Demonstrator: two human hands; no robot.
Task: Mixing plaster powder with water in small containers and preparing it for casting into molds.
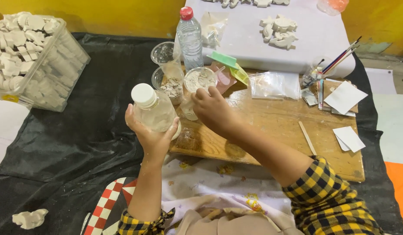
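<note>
My left hand (150, 135) grips a small clear bottle (154, 109) with a white cap, held upright above the edge of the wooden board (280, 126). My right hand (213, 109) reaches over the board and holds a clear plastic cup (198, 82) with white powder or paste in it. A thin stick leans in that cup. Two more clear cups (166, 54) (167, 86) stand just left of it, one with crumbly white residue.
A water bottle with a red cap (189, 38) stands behind the cups. A clear bin of white plaster shapes (31, 56) sits at far left. Paintbrushes (340, 56), paper squares (345, 96), plastic bags (273, 85) and plaster figures (279, 30) lie to the right and back.
</note>
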